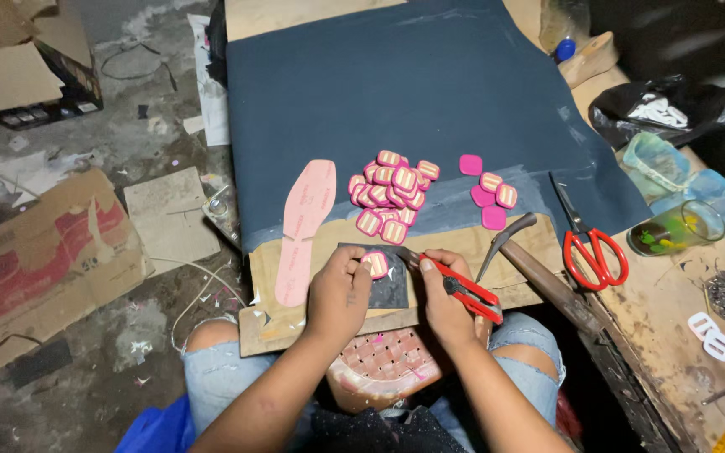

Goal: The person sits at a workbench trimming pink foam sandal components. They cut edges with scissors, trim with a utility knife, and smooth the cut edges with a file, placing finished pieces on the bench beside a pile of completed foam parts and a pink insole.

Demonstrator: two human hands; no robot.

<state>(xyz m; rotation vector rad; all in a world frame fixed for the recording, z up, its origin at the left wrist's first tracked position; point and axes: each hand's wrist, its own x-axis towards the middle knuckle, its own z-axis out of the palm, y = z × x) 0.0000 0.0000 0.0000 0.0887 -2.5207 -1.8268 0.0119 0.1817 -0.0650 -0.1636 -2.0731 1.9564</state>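
My left hand (339, 289) presses a small pink square piece with cream stripes (375, 264) onto a dark square block (392, 285) at the front of the wooden board. My right hand (445, 294) grips a small red-handled snip tool (467, 292), its tip pointing at that piece. A pile of several similar pink striped pieces (389, 200) lies just beyond on the dark blue sheet (396, 92), with a smaller group (488, 193) to its right. A pink shoe insole (299, 231) lies to the left.
A hammer (539, 268) and red scissors (589, 247) lie to the right. A glass cup (673, 228), blue plastic tubs (719, 197), a black bag (665, 109) and white buckles (723, 344) sit on the wooden bench. Cardboard (35, 252) litters the floor at left.
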